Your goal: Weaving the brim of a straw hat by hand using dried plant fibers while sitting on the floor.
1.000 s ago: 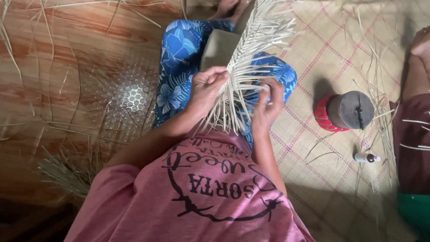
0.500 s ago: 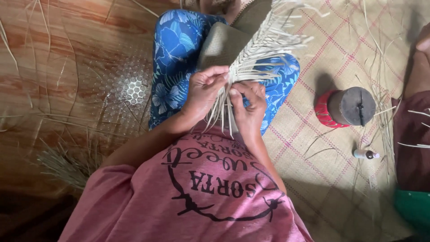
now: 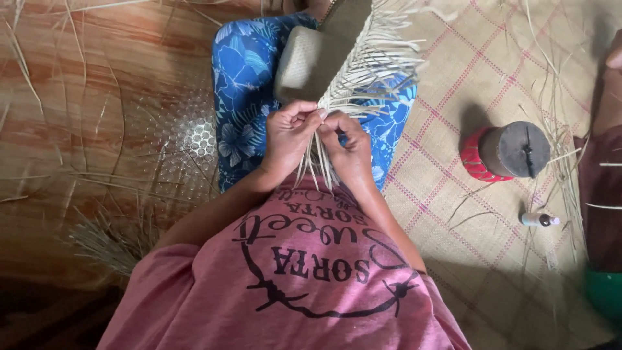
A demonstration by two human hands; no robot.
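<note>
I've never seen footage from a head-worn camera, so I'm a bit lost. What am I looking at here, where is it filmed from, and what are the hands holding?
There is no machine here, only a person with bare hands. The camera sits on the person's head and looks straight down, so you see a pink shirt at the bottom and blue flowered trousers above it. The left hand and right hand meet over the lap, both pinching pale straw strips that fan out from a partly woven piece. To the right lies a checked woven mat with a red and dark round container and a small bottle on it. Loose straw lies on the wooden floor at left. Another person's arm shows at the right edge.
</note>
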